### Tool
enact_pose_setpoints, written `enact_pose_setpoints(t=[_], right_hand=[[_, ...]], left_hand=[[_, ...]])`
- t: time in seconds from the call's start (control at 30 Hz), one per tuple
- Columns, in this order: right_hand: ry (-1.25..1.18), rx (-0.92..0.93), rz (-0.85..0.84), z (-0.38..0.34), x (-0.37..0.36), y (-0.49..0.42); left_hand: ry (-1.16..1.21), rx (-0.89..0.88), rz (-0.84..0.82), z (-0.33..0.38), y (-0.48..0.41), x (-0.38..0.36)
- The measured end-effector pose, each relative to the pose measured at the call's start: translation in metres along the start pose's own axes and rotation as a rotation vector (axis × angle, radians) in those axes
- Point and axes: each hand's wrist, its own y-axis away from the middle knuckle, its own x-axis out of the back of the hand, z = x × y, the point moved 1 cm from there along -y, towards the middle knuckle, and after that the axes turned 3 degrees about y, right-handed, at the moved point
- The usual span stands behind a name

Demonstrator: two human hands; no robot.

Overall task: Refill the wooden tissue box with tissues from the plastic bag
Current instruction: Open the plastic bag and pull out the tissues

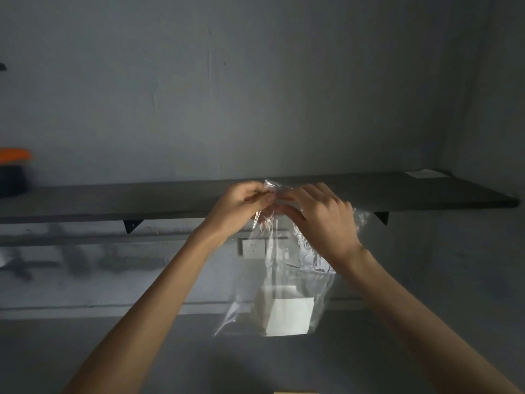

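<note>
A clear plastic bag (279, 268) hangs in the air in front of the wall, held up at shelf height. A white stack of tissues (285, 311) rests at its bottom. My left hand (241, 207) pinches the bag's top edge from the left. My right hand (321, 220) grips the same top edge from the right, fingers curled into the plastic. A thin strip of light wood (295, 392) shows at the bottom edge; it may be the wooden tissue box, mostly out of view.
A dark wall shelf (397, 191) on black brackets runs across behind the hands. An orange and black object (12, 172) stands on its left end, a white paper (424, 174) on its right. A wall socket (252, 247) sits behind the bag.
</note>
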Motion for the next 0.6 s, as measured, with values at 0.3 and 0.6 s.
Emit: enact_pose_setpoints(t=[0.3, 0.6], right_hand=[[0.001, -0.026, -0.02, -0.007, -0.012, 0.007], [-0.302, -0.188, -0.296, -0.001, -0.009, -0.004]], left_hand=[[-0.114, 0.022, -0.064, 0.008, 0.009, 0.0], [-0.23, 0.005, -0.057, 0.006, 0.017, 0.003]])
